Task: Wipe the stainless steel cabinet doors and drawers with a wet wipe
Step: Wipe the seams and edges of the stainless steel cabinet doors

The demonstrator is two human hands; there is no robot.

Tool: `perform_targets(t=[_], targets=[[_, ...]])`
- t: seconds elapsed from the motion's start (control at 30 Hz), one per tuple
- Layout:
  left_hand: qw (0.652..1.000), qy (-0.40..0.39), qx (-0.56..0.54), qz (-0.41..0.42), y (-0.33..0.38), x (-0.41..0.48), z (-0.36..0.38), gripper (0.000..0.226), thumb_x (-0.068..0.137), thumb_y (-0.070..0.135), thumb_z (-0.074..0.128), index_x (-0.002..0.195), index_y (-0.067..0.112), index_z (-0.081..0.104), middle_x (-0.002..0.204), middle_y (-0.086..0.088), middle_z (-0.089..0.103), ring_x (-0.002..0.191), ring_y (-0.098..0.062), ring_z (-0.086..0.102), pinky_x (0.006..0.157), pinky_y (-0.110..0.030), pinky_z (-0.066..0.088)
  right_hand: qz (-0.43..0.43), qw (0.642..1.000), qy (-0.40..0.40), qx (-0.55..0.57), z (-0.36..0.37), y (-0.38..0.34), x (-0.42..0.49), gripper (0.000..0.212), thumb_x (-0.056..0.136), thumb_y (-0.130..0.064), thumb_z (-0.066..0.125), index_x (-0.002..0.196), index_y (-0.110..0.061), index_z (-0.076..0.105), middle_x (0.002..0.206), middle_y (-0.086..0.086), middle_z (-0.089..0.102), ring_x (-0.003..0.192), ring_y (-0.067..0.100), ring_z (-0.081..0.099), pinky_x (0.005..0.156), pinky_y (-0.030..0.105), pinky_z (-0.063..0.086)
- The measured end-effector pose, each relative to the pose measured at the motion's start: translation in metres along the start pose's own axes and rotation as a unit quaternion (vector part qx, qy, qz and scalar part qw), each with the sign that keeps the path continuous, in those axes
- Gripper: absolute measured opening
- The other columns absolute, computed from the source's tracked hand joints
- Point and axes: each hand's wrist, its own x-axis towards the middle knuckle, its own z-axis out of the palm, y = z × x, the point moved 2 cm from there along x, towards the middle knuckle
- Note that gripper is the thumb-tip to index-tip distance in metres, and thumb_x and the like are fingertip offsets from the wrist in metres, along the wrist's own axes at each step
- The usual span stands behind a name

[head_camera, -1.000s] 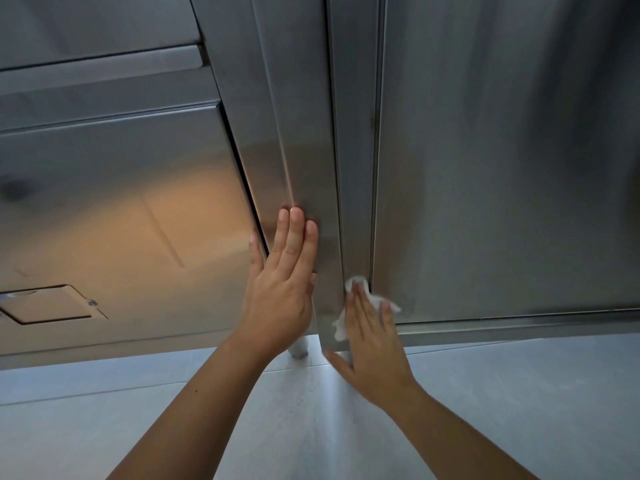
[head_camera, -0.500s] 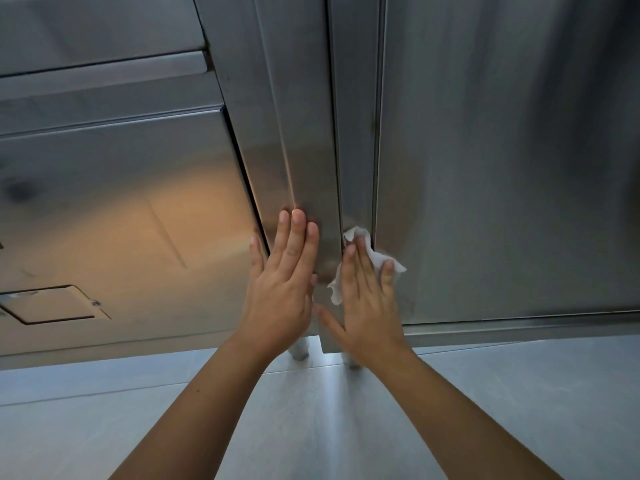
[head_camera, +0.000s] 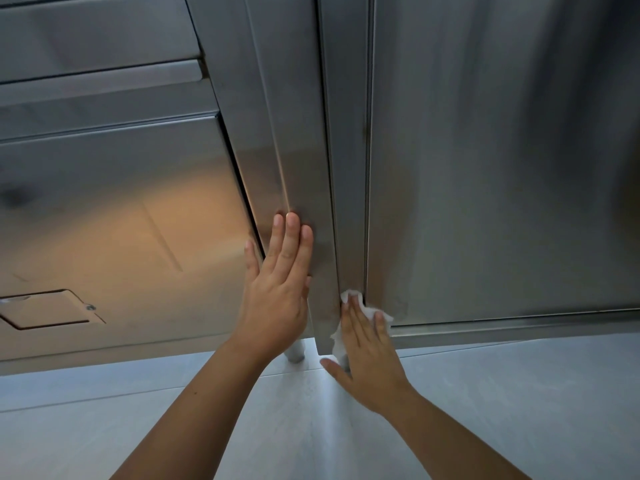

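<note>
Against the steel cabinet (head_camera: 485,168), the wipe (head_camera: 370,311) lies under the right grip (head_camera: 367,355).

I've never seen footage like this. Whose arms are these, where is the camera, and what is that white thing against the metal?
No machine here: a person wears a camera on the head, so you look down along their arms. The metal is a stainless steel cabinet; its big door fills the right side, above a pale floor. The left hand lies flat, fingers straight, on a steel panel. The right hand presses a white wet wipe against the narrow strip beside that door, low down.
</note>
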Motion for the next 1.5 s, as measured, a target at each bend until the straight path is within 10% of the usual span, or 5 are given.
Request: perform_targets(t=[0.23,0.5,0.7,0.93,1.5], targets=[[1.000,-0.016,-0.006,0.000,0.001,0.001,-0.001,0.081,0.089,0.015,0.032,0.143,0.026,-0.028,0.148,0.013,-0.036,0.140,-0.009,-0.021,0.112,-0.045,-0.006,0.020,0.979,0.190,0.072,-0.054,-0.010,0.053,0.078,0.093,-0.055,0.022,0.145,-0.003,-0.004,0.151,0.008,0.000,0.142,0.011,-0.013,0.113,0.036,-0.009],[1.000,-0.003,0.000,0.001,0.000,0.000,0.001,0.090,0.089,0.009,0.043,0.143,0.026,-0.026,0.148,0.013,-0.035,0.140,-0.010,-0.021,0.112,-0.045,-0.007,0.005,0.998,0.067,0.006,-0.007,-0.001,0.011,0.079,0.089,-0.058,0.026,0.140,0.001,0.023,0.147,0.013,0.026,0.135,0.026,0.029,0.108,0.041,0.008],[1.000,-0.012,0.003,-0.006,0.000,0.000,-0.001,0.091,0.090,0.010,0.044,0.142,0.027,-0.028,0.148,0.014,-0.036,0.140,-0.009,-0.022,0.112,-0.049,-0.003,0.015,0.999,-0.013,-0.033,0.016,0.003,-0.011,0.075,0.093,-0.059,0.012,0.141,-0.004,0.025,0.145,0.009,0.029,0.142,0.015,-0.004,0.108,0.042,0.009],[1.000,-0.019,-0.009,-0.012,0.000,0.000,-0.001,0.074,0.093,0.025,0.028,0.143,0.029,-0.026,0.147,0.016,-0.036,0.139,-0.007,-0.022,0.111,-0.049,0.000,0.008,0.981,0.186,0.054,-0.048,-0.006,0.048,0.079,0.091,-0.053,0.025,0.145,-0.003,-0.004,0.149,0.011,0.009,0.141,0.011,-0.015,0.112,0.038,-0.009],[1.000,0.005,0.007,-0.017,0.000,-0.001,0.000,0.060,0.094,0.024,0.027,0.145,0.016,-0.003,0.150,0.015,-0.029,0.141,-0.010,-0.016,0.110,-0.052,0.002,-0.079,0.996,0.026,-0.023,0.025,0.013,-0.023,0.073,0.085,-0.051,0.034,0.137,0.000,0.039,0.143,0.015,0.040,0.132,0.027,0.038,0.104,0.047,0.019]])
